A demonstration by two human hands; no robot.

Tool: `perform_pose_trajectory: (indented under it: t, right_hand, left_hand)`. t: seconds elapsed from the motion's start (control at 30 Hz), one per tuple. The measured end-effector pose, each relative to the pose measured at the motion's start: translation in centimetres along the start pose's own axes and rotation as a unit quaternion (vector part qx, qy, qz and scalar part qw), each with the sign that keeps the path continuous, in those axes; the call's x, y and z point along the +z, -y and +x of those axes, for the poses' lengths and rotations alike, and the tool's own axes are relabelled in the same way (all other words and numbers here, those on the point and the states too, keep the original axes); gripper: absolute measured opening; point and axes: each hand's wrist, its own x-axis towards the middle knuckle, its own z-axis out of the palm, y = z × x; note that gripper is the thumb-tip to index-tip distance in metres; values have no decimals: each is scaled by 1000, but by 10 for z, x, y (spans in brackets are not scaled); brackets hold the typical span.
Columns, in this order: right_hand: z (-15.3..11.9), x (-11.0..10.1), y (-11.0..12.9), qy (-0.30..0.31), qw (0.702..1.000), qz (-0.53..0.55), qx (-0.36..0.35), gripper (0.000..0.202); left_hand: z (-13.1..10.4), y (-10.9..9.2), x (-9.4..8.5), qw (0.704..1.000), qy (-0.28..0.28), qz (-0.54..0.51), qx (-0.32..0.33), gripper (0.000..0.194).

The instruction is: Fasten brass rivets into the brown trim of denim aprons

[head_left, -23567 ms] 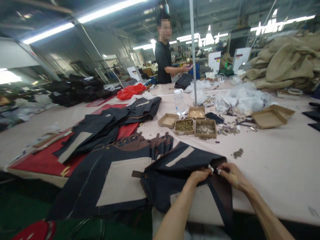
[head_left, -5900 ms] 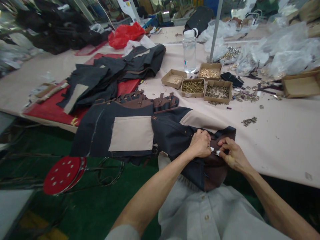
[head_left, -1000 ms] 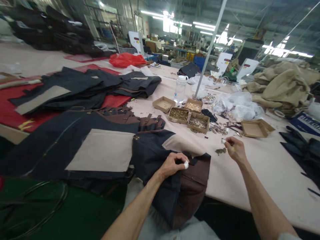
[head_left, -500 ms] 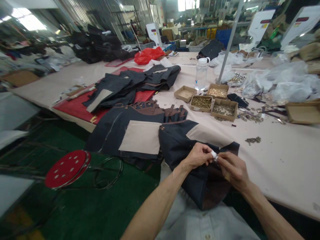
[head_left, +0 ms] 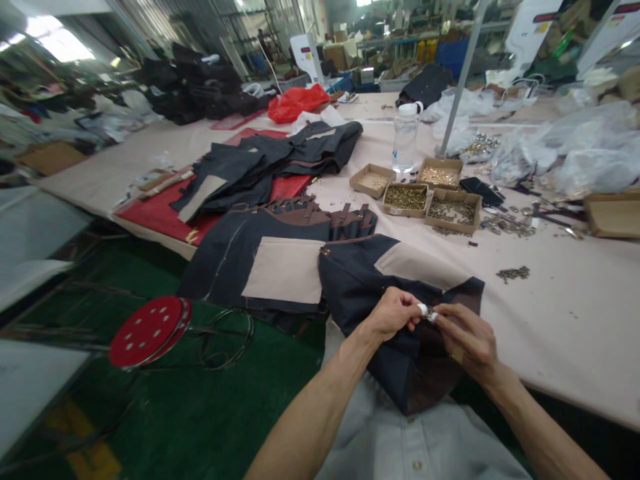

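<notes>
My left hand point(head_left: 397, 313) and my right hand point(head_left: 467, 337) meet over a dark cloth piece point(head_left: 357, 273) that drapes off the table edge onto my lap. Both have fingers pinched together, with white wrapping at the fingertips. A tiny metallic-looking bit shows between them, too small to name. The cloth piece has a beige patch point(head_left: 413, 263) and a brown underside point(head_left: 433, 370). Beside it on the left lies a stack of similar dark pieces point(head_left: 215, 260) with a beige pocket point(head_left: 285, 270) and brown straps.
Small cardboard trays of metal fittings point(head_left: 406, 199) stand beyond my hands, near a water bottle point(head_left: 405, 140) and a phone point(head_left: 481, 191). Loose fittings point(head_left: 513, 274) lie on the table at right. A metal pole point(head_left: 463, 80) rises behind. A red stool point(head_left: 147, 333) stands at left.
My fingertips have drawn slightly apart, so two white-wrapped tips now show with a small gap between them. The view has shifted a little; the cloth piece stays in place.
</notes>
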Motion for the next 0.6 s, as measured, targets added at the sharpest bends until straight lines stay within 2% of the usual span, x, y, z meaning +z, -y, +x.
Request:
perform_pose_trajectory:
  t: [0.13, 0.27, 0.43, 0.6]
  right_hand:
    - [5, -3, 10, -23, 990, 73, 122, 27]
    - [9, -5, 15, -37, 950, 130, 283, 8]
    - [12, 4, 17, -61, 892, 188, 408, 23]
    - [17, 15, 22, -126, 852, 211, 462, 38]
  left_hand:
    - [-3, 5, -1, 1000, -18, 19, 11, 10]
    - [-6, 7, 1, 998, -22, 54, 10, 10]
    - [-11, 3, 8, 999, -37, 11, 4, 11]
    - [-17, 2, 16, 995, -37, -91, 6, 26]
